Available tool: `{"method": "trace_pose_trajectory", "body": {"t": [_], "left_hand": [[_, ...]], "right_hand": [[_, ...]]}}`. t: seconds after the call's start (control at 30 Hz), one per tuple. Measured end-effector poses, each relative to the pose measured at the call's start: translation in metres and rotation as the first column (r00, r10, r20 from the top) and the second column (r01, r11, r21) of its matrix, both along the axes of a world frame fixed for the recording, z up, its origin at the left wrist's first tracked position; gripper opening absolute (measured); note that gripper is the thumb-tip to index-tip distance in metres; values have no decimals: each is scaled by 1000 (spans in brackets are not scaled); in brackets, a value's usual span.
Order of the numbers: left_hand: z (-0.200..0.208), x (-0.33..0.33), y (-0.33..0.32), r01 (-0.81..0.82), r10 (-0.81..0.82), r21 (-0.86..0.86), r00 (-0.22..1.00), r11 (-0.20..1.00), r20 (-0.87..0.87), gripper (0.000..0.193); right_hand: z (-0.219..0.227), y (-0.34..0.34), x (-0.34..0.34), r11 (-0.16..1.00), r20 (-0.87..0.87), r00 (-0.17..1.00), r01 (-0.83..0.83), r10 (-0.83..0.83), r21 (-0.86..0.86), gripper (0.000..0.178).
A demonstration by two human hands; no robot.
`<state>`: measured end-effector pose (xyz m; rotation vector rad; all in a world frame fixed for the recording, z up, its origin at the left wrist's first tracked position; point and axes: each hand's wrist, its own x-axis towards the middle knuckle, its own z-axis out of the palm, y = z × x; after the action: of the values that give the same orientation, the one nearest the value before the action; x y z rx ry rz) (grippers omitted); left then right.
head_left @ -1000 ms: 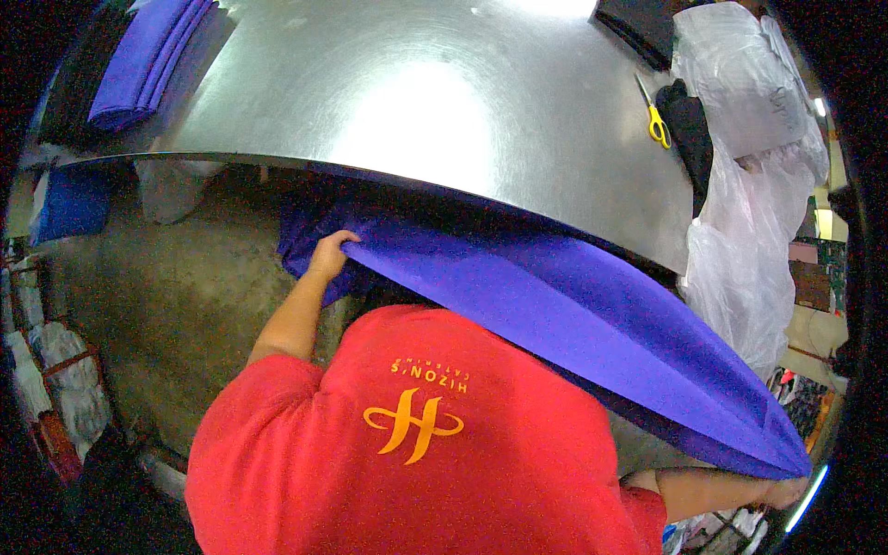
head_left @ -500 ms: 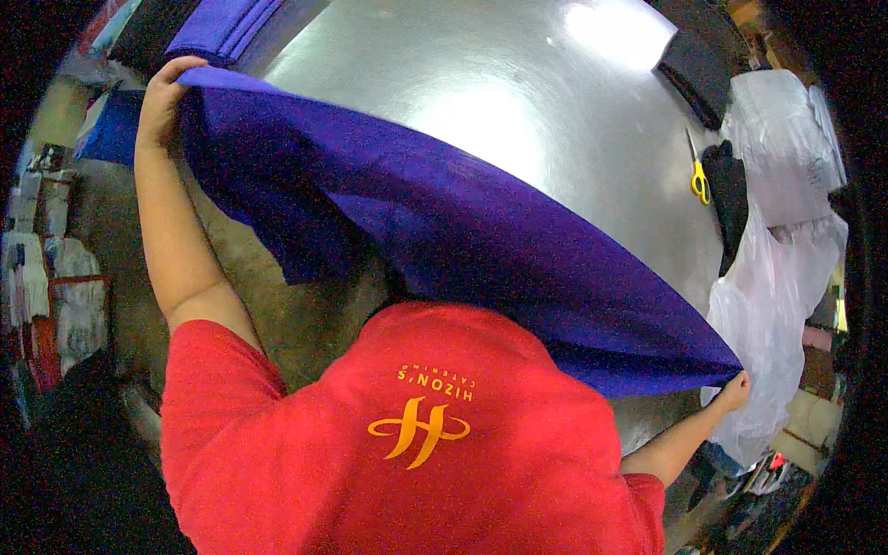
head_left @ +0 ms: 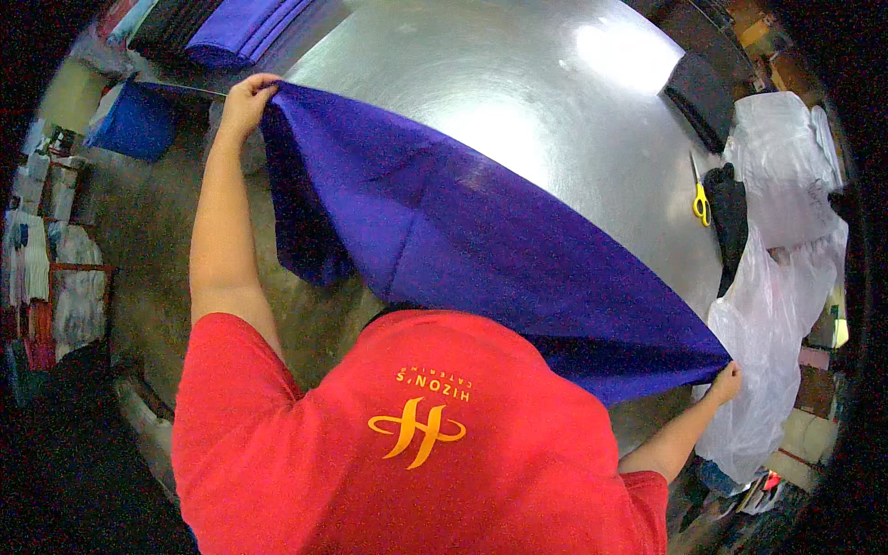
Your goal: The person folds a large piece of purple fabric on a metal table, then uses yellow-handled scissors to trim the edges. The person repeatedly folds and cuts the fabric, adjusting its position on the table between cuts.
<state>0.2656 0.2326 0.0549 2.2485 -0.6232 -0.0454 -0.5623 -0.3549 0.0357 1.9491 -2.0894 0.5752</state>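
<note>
A large purple cloth (head_left: 481, 222) is stretched between my two hands along the near side of a shiny metal table (head_left: 388, 55). At the far left, my left hand (head_left: 248, 104) pinches one corner of it. My right hand (head_left: 729, 381) grips the opposite corner at the right, beside the white plastic bags. The cloth's far edge runs taut in a slant from upper left to lower right. Its near part hangs down in loose folds over the table's edge, and a darker flap drops below my left hand. My body in a red shirt hides part of the near edge.
Yellow-handled scissors (head_left: 701, 196) lie on the table's right beside a black cloth (head_left: 727, 222). White plastic bags (head_left: 758, 324) line the right edge. Folded purple cloths (head_left: 242, 33) are stacked at the far left, and a folded dark cloth (head_left: 697, 97) lies far right.
My left hand has moved right and slightly nearer with its corner, so the cloth's span is shorter. My right hand has shifted only slightly, still gripping its corner.
</note>
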Motion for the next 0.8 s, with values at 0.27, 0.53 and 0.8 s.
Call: {"method": "trace_pose_trajectory", "body": {"t": [0.27,0.53,0.8], "left_hand": [[-41,-9,17,162,-158,95,986,982,-51,33],[-71,-35,10,134,-119,150,987,980,-106,24],[-94,-35,16,-143,157,267,987,953,-31,18]], "right_hand": [[-1,15,-13,1000,89,996,15,-16,15,42],[-7,8,-25,999,-69,998,0,3,48,43],[-29,16,9,981,-65,998,-10,23,193,38]]}}
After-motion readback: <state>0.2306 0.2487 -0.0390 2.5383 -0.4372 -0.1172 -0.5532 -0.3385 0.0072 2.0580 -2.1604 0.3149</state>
